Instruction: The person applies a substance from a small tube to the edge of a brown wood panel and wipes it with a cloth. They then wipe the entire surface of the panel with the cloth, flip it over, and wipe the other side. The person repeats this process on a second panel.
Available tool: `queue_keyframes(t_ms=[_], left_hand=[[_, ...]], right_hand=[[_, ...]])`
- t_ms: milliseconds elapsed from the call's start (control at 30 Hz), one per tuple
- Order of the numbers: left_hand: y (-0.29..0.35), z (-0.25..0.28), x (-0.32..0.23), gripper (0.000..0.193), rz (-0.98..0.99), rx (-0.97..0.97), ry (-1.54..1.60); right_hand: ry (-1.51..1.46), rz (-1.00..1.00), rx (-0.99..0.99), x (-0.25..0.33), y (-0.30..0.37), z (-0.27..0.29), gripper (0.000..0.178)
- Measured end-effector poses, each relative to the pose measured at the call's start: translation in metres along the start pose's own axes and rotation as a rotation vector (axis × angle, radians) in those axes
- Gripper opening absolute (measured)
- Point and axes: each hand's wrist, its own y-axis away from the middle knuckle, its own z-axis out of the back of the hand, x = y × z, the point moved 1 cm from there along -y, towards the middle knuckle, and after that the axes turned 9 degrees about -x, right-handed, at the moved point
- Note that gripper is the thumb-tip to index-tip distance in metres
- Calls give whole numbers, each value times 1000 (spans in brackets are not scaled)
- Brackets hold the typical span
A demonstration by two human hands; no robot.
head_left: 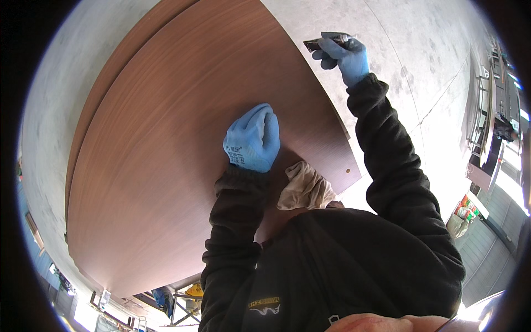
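A large brown wood-grain panel point(160, 144) lies flat in front of me. Over its middle is my left hand point(253, 138), in a blue work glove, with the fingers curled together; whatever they may hold is hidden. My right hand point(344, 58), gloved alike, reaches out past the panel's right edge. Between its thumb and fingers it grips a small, dark, flattened tube point(313, 45), apart from the panel. A crumpled beige rag point(307, 188) rests on the panel close to my body, right of my left forearm.
Another brown panel edge point(108, 72) shows along the far left side. Near the right corner is a small round mark point(348, 171). Pale concrete floor point(412, 66) surrounds the panel. Metal racks point(484, 105) stand far right, and a shelf frame with bags point(180, 301) shows at lower left.
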Motion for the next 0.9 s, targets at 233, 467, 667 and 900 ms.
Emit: queue_keyframes(t_ms=[233, 467, 667, 900], left_hand=[[0, -3, -1, 9, 30, -12, 11], [0, -5, 0, 10, 46, -29, 30], [0, -4, -1, 9, 58, -15, 8], [0, -3, -2, 9, 61, -12, 27]], right_hand=[[379, 141, -15, 38, 1, -42, 28], [517, 154, 12, 38, -3, -54, 27], [281, 188, -167, 35, -9, -34, 28], [165, 132, -308, 26, 10, 2, 32]])
